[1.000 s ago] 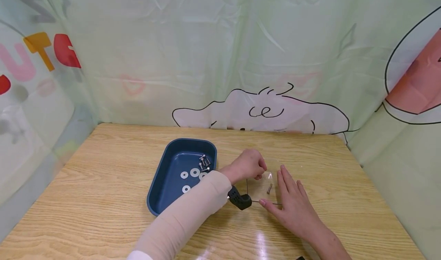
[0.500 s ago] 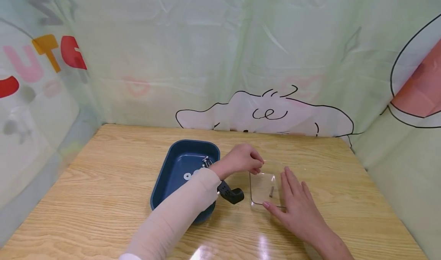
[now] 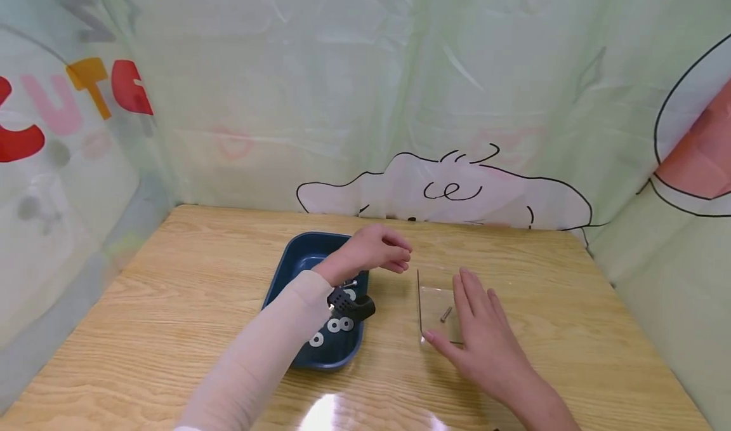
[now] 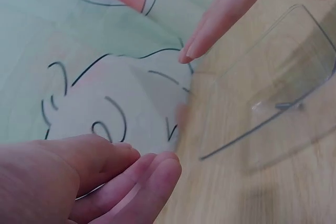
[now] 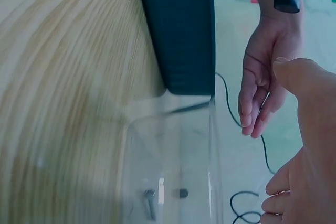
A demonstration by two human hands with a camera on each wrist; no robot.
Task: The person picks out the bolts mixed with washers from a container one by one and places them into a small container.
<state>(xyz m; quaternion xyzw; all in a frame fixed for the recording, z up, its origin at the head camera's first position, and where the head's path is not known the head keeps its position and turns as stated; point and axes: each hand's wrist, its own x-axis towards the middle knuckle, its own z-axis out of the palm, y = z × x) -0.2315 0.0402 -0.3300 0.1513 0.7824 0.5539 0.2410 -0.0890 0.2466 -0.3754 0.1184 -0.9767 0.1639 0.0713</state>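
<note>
My left hand (image 3: 374, 250) is above the right rim of the dark blue tray (image 3: 360, 345), its fingers loosely bent together and nothing between them. A clear plastic box (image 3: 419, 304) stands right of the tray. One small metal screw (image 3: 446, 315) lies inside it, also seen in the left wrist view as a screw (image 4: 289, 106) beyond the box's rim. My right hand (image 3: 491, 342) is at the right side of the box, fingers and thumb extended, overlapping its edge. The left forearm hides part of the tray.
Inside the tray lie several flat washers (image 3: 334, 325) and some metal screws (image 3: 350, 284), partly covered by the black wrist camera (image 3: 360, 306). Both containers stand on a wooden table (image 3: 217, 253). A printed curtain (image 3: 274, 101) hangs behind the table.
My left hand has drawn back leftward from above the clear box to over the tray, its wrist camera moving with it. My right hand stays at the box, and the screw remains inside.
</note>
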